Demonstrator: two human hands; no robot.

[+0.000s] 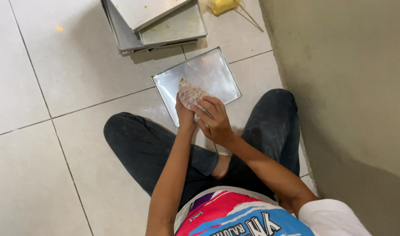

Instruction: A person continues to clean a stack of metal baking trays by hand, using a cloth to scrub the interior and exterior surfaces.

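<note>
The square, shallow baking tray of silvery metal has a smooth, brushed face with a dull sheen. The crumpled pale cloth rag with faint reddish checks looks soft, wrinkled and matt. The stack of grey metal trays is duller, flecked with yellow crumbs. The large off-white floor tiles are smooth and slightly glossy between thin dark grout lines. The grey-beige plastered wall is matt and faintly rough. The black cloth trousers look dusty.

Pale tiled floor, with a shiny square metal tray lying flat, a stack of trays just beyond.
</note>
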